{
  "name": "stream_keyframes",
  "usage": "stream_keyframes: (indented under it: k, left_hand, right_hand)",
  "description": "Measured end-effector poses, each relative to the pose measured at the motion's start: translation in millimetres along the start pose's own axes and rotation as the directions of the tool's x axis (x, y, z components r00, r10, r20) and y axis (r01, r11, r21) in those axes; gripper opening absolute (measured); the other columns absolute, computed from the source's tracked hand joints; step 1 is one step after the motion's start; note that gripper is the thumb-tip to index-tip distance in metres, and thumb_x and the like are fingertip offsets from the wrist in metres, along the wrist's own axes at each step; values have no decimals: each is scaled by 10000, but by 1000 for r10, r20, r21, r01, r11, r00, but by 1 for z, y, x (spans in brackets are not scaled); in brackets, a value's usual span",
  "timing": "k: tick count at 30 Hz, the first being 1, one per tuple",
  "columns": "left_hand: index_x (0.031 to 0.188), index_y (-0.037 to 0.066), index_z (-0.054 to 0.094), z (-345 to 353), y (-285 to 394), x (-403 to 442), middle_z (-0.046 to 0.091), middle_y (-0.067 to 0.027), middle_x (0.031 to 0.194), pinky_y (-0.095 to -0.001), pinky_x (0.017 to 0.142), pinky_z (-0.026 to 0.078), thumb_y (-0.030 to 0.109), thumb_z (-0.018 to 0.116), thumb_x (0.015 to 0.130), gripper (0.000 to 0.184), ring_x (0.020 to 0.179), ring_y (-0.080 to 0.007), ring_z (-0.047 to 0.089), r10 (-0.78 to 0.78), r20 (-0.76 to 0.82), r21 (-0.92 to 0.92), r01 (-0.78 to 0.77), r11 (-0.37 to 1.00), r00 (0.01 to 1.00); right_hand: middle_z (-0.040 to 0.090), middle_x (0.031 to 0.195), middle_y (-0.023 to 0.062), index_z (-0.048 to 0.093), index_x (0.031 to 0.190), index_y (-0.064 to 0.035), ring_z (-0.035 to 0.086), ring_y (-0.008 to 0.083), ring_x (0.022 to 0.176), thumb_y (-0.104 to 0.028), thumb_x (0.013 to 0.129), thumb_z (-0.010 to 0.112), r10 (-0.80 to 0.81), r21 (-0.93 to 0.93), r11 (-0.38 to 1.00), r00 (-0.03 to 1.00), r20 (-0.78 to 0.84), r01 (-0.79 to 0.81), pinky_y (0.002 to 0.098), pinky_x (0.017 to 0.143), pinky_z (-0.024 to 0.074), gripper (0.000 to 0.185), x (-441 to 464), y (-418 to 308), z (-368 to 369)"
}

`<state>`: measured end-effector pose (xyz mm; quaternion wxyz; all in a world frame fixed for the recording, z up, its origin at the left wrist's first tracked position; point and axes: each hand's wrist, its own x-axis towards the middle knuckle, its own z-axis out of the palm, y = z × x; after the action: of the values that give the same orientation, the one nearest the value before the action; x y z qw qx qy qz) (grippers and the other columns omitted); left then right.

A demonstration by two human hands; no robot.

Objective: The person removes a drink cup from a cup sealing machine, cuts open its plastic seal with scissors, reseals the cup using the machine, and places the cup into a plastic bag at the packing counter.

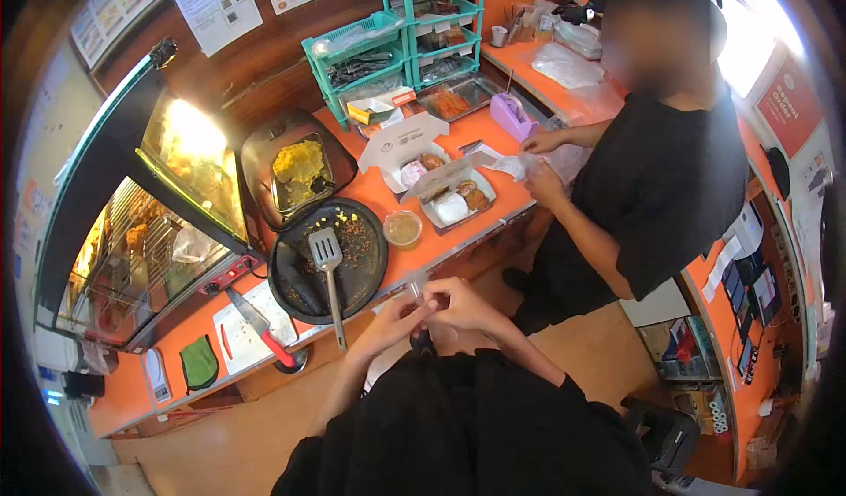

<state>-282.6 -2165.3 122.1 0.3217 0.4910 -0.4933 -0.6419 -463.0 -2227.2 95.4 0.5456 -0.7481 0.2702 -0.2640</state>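
Close together in front of my chest, my left hand (388,324) and my right hand (460,302) pinch a small piece of clear plastic (416,286), which looks like a thin bag. The fingers hide most of it. Beyond them on the orange counter stands a lidded clear tub (403,229) of brownish liquid. A black round pan (361,271) with crumbs holds a slotted metal turner (326,251), its handle pointing towards my left hand. Two open meal boxes sit further back; the nearer box (458,198) contains rice and fried pieces.
To the right, a co-worker in black (661,179) handles clear plastic at the counter. A lit food warmer (132,223) stands left. A red-handled knife (256,320) lies on a white board (238,342). Behind are a yellow-food tray (300,174), tape dispenser (513,115) and teal racks (441,33).
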Motion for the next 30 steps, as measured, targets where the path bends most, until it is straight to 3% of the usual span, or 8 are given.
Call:
stream_keyframes:
  k: [3,8,11,15,19,24,28,30]
  left_hand:
    - [958,48,607,16,-13,9,579,11,753,-201,567,425,278,625,928,233,650,-72,549,-127,215,-186,168,968,968]
    - [841,49,617,49,-28,2,592,7,702,-199,523,401,227,644,909,193,629,-47,546,-86,280,-204,146,968,956]
    - [729,52,567,51,-67,6,579,4,634,-218,499,402,139,616,864,168,541,-71,526,60,54,253,-72,965,997]
    - [779,20,535,88,-70,-4,550,-89,597,-295,499,424,143,668,788,181,556,-143,573,415,-304,478,-240,845,857]
    - [1081,59,408,116,-66,-13,529,-115,620,-311,487,404,-22,598,783,362,572,-125,563,331,-290,248,-263,932,898]
    - [1215,102,437,105,-36,-29,577,-130,653,-296,514,431,-68,520,781,473,547,-127,555,163,-305,215,-99,972,938]
    - [1291,96,524,95,-38,-21,580,-98,600,-335,501,450,18,532,786,511,503,-235,598,388,-181,408,-290,866,904]
    - [1243,95,552,85,-35,-17,602,-136,655,-350,535,474,51,562,789,456,563,-276,617,296,-146,679,-122,724,944]
  right_hand:
    - [536,699,-36,480,673,-55,512,42,695,-73,803,719,100,393,914,995,24,-101,220,621,415,272,-38,-10,-1]
    - [453,656,-61,454,633,-67,393,19,628,-68,779,707,309,505,799,943,119,-326,204,539,287,292,-99,-12,-39]
    - [433,603,-18,432,646,-54,402,71,599,-35,707,667,265,6,961,909,-323,-278,270,536,339,244,-119,21,-43]
    - [444,803,32,486,911,-65,449,112,639,0,722,619,143,-17,987,925,-352,-159,275,572,389,240,-118,2,-14]
    - [426,834,35,504,1007,-83,471,119,730,53,723,600,-7,69,997,948,-318,31,260,623,420,329,-110,1,12]
    - [428,741,-6,505,1023,-94,479,58,663,15,752,673,42,-51,997,932,-360,-65,229,565,444,337,-109,-7,-5]
    - [417,709,27,447,931,-77,475,95,609,22,730,675,35,-154,983,930,-366,-97,242,543,431,319,-103,-3,-7]
    - [408,707,38,419,897,-69,469,110,594,29,718,668,67,-156,979,925,-373,-134,250,537,424,322,-96,-2,-9]
